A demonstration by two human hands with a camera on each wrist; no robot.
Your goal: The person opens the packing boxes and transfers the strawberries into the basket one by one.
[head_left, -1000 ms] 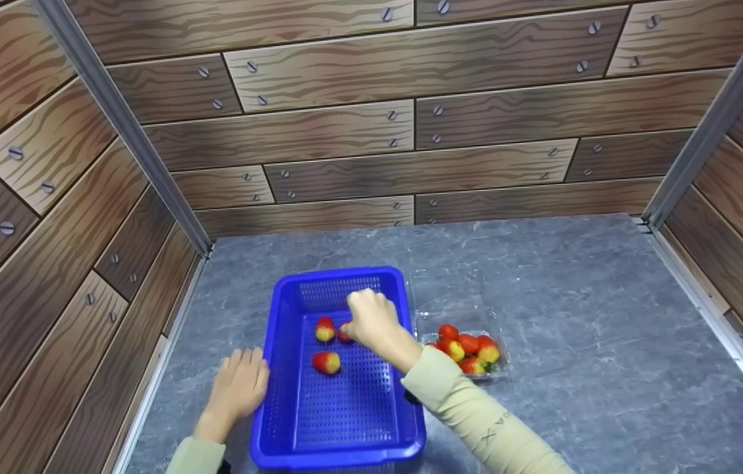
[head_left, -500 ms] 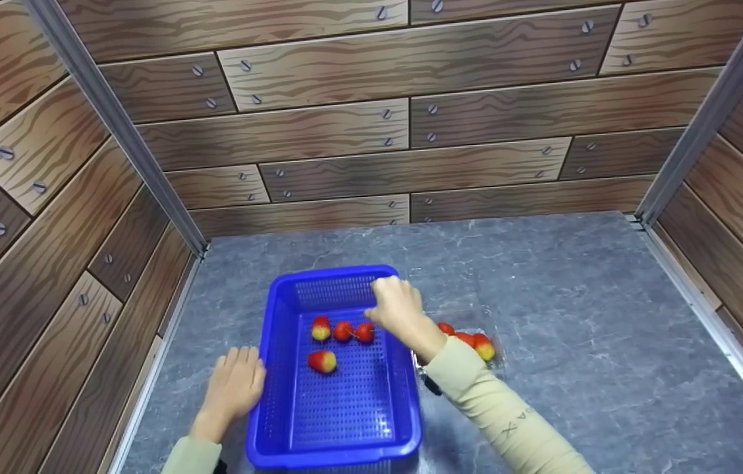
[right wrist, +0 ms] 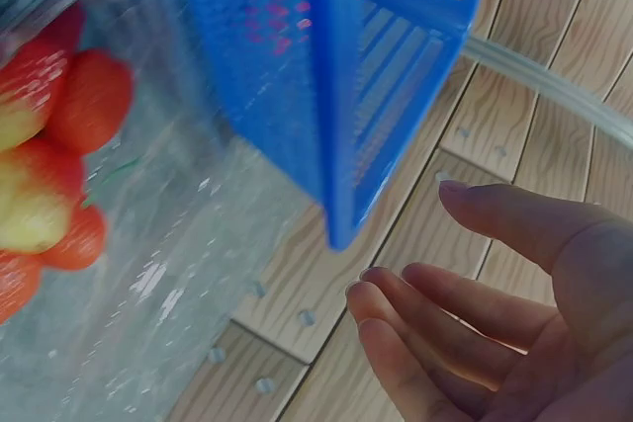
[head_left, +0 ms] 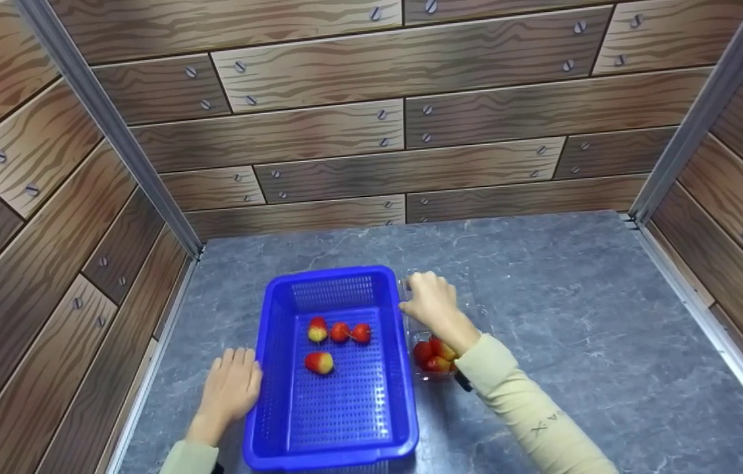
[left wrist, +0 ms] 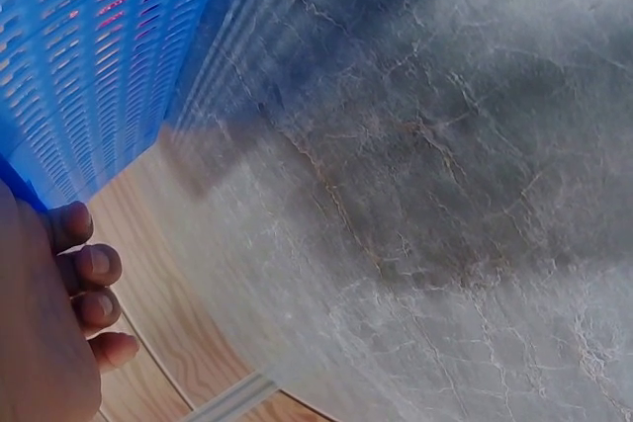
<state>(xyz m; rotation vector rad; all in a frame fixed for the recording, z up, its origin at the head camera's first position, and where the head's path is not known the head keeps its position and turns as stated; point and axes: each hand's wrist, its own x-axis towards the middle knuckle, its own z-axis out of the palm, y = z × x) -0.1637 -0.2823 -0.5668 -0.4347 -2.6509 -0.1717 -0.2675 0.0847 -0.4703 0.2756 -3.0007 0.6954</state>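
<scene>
Fruit [head_left: 437, 363] is likely needing gentle pinching: right hand [head_left: 434, 304] is hovering, fingers [right wrist: 483, 301] apart, left hand [head_left: 229, 387] gripping the basket [head_left: 332, 459] by its rim.

The right hand [head_left: 432, 301] has moved: a second ago it was over the inside of the blue basket [head_left: 332, 458], and now it is just outside the basket's right rim, above a clear container [head_left: 419, 329]. Two round red fruits [head_left: 361, 333] inside the basket, largely covered by the hand then, are now plainly visible. Right of the basket, the sleeve [head_left: 523, 401] now hides part of the container's fruit [head_left: 424, 353].
</scene>
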